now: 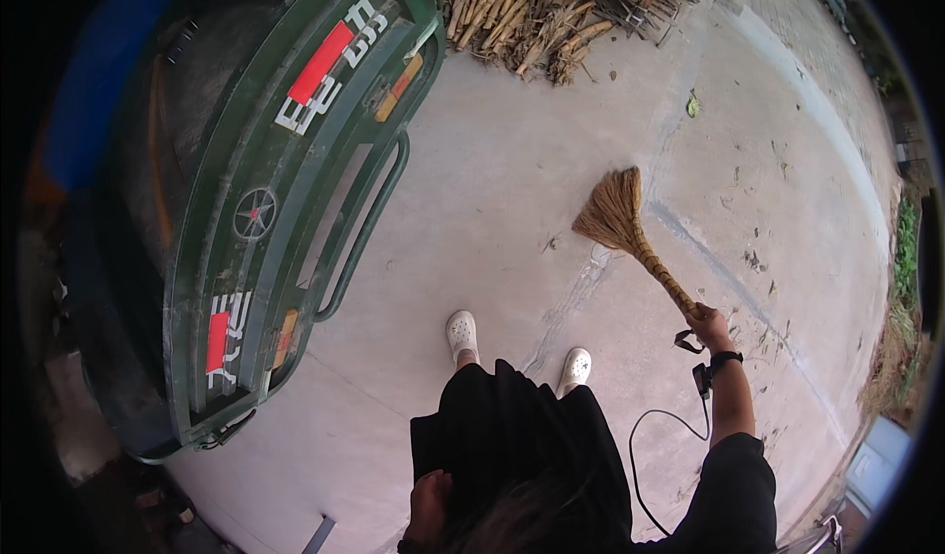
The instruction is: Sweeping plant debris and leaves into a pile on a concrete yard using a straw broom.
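Observation:
My right hand (711,329) is closed round the handle end of a straw broom (652,259), stretched out ahead and to the right. The broom's brown bristles (610,210) fan out toward the far left, over the concrete, with their tips at or just above it; I cannot tell which. A dark strap loop hangs by the handle end. At my lower left, my left hand (429,505) hangs against my black clothing. Its fingers look curled in, and nothing shows in them.
A green vehicle tailgate (258,210) with a rail stands on the left. Dry stalks (522,18) lie heaped at the far side. Scattered leaves (753,259) and bits lie on the concrete floor (492,170) to the right. A black cable (635,456) loops from my right wrist.

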`<state>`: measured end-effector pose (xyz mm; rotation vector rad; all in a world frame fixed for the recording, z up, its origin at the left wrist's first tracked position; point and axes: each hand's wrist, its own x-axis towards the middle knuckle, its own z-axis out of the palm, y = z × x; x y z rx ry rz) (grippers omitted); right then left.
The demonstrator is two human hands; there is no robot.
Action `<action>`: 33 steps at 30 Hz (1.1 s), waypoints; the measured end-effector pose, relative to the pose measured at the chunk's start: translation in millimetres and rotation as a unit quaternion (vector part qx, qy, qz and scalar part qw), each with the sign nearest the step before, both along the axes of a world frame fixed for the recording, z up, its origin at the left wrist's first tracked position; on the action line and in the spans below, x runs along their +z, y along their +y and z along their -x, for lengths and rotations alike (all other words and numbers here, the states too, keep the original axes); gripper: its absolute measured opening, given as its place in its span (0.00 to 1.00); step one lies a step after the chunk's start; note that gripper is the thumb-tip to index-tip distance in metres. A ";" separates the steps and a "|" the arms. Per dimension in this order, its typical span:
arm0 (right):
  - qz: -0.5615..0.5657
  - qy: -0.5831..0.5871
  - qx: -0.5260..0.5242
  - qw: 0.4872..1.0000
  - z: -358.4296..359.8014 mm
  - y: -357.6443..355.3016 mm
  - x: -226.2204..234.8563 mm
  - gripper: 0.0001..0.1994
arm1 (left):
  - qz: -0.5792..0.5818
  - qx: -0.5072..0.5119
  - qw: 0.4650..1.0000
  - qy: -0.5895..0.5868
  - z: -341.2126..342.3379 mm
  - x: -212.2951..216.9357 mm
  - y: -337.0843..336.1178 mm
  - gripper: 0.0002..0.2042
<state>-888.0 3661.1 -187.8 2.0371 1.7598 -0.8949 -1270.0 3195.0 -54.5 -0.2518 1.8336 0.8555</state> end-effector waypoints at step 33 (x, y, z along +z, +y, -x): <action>0.024 0.161 0.058 0.985 -2.9 -107.3 -14.1 0.10 | -0.001 -0.224 0.973 -0.058 -75.0 -46.9 148.9 0.12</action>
